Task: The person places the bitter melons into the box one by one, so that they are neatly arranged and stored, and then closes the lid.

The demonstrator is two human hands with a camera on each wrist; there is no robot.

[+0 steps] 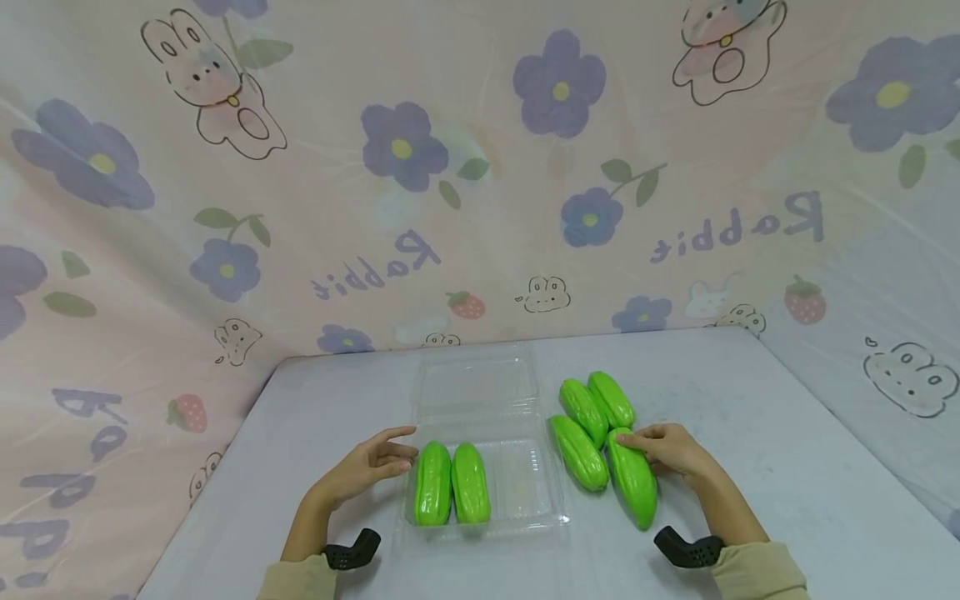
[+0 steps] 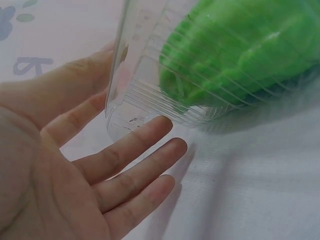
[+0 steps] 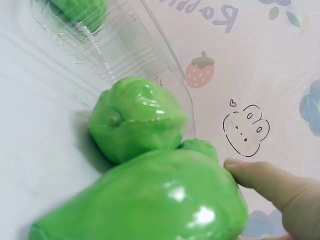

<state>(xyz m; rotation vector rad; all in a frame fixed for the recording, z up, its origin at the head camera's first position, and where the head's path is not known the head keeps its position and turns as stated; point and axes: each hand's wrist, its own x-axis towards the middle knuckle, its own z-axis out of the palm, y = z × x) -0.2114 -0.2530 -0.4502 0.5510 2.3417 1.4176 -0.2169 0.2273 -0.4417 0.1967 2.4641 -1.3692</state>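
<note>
My right hand [image 1: 670, 448] grips the upper end of a glossy green gourd [image 1: 636, 492], the nearest of a loose group right of a clear plastic box [image 1: 517, 527]. In the right wrist view this gourd [image 3: 150, 200] lies large in front, with a fingertip [image 3: 233, 164] at its end. Two more gourds, a left one [image 1: 432, 487] and a right one [image 1: 471, 485], lie side by side in the box's left part. My left hand [image 1: 372, 460] is at the box's left wall, its fingers spread loosely; the left wrist view shows the hand [image 2: 100, 160] beside the ribbed wall [image 2: 150, 95].
Several other green gourds, among them one beside the box [image 1: 579, 454] and one farther back [image 1: 611, 400], lie against each other. The box's clear lid [image 1: 477, 385] is folded back behind it. A white table [image 1: 720, 400] meets a printed cloth backdrop [image 1: 480, 208].
</note>
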